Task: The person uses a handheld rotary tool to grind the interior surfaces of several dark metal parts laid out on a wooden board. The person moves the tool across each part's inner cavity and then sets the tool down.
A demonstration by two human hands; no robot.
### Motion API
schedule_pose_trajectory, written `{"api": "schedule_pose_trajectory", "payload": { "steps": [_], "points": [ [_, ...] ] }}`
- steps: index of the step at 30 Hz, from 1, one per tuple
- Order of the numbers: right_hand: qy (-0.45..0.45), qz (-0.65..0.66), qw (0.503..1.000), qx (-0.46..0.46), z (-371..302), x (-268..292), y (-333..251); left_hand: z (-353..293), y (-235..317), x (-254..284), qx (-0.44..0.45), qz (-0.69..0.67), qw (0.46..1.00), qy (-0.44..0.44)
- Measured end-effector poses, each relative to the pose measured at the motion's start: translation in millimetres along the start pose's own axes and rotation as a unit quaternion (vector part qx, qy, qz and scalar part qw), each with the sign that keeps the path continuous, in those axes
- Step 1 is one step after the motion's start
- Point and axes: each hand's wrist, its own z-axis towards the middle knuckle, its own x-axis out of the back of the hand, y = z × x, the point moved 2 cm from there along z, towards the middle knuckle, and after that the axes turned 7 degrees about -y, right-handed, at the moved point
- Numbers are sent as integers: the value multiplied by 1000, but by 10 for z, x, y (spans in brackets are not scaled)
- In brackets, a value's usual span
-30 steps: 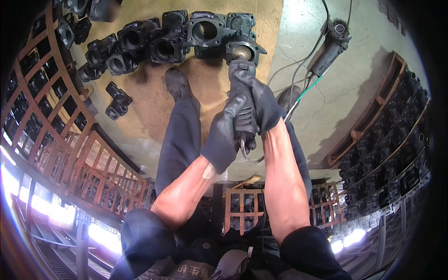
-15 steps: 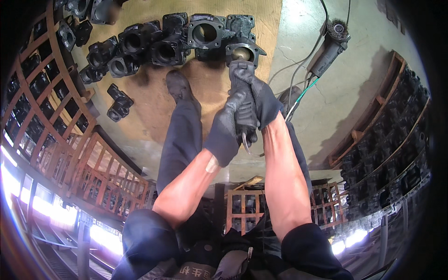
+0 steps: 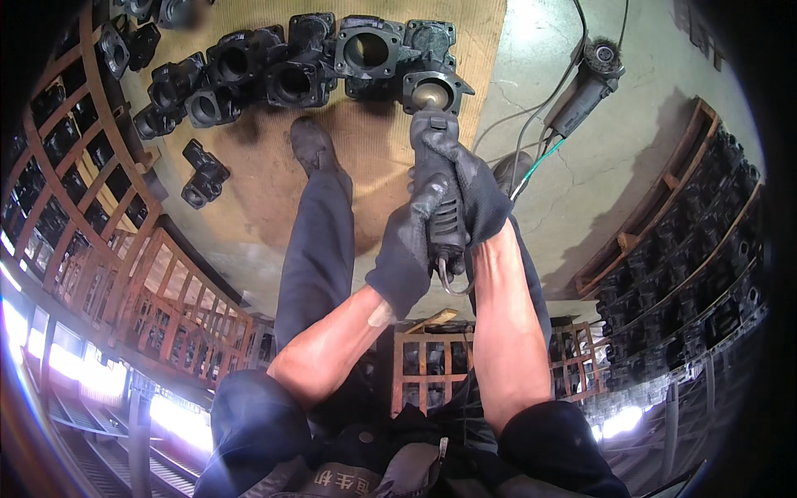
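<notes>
black grinder in both gloved hands meets casting's flange edge.

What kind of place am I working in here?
Most likely a metal casting or finishing workshop. Dark cast housings lie in a row on a board on the concrete floor, rust-coloured metal racks hold more, and both gloved hands grip a power grinder.

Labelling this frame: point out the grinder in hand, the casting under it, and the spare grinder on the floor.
grinder [image 3: 444, 217], head view, ribbed body between the gloves
casting [image 3: 436, 85], head view, round flange face
spare grinder [image 3: 581, 93], head view, mid body
</notes>
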Motion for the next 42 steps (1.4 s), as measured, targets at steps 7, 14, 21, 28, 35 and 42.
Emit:
{"api": "schedule_pose_trajectory", "payload": {
  "steps": [7, 14, 21, 28, 35, 42],
  "points": [
    [-25, 29, 999, -9, 342, 100, -64, 239, 168, -65, 4, -29, 999, -36],
    [4, 2, 1000, -6, 60, 3, -11, 32, 62, -16, 3, -5, 1000, -14],
    [-9, 25, 1000, 6, 363, 118, -57, 253, 178, -57, 11, -29, 999, -34],
    [-22, 31, 999, -9, 331, 148, -10, 163, 121, -75, 1, -24, 999, -42],
    [21, -23, 999, 8, 121, 126, 106, -1, 50, 11, 33, -3, 999, 2],
    [-22, 30, 998, 44, 529, 493, 229, 202, 127, -65, 37, 1, 999, -11]
  ]
}}
